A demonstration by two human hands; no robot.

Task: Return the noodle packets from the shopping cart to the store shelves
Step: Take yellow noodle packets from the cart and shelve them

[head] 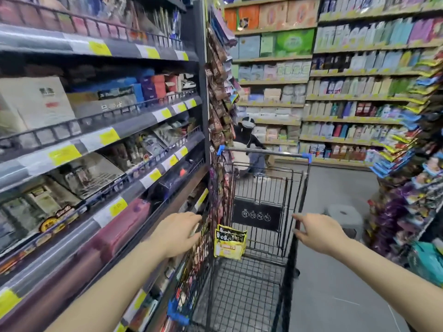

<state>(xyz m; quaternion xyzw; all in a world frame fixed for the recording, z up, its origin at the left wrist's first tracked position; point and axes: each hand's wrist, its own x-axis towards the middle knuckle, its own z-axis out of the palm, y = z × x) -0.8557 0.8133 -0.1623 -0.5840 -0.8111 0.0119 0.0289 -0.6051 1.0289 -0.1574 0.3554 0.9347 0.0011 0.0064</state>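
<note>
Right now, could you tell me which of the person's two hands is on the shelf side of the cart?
The left hand, at the cart's left rim beside the shelves. The right hand is on the opposite, aisle-side rim.

A black wire shopping cart (261, 212) is seen on a grey shop floor (335, 283). A yellow noodle packet (230, 242) is stood upright on the cart's mesh bottom, leaned against the far end. Tiered store shelves (100, 144), stocked with boxed goods, are lined along the cart's left side
</note>
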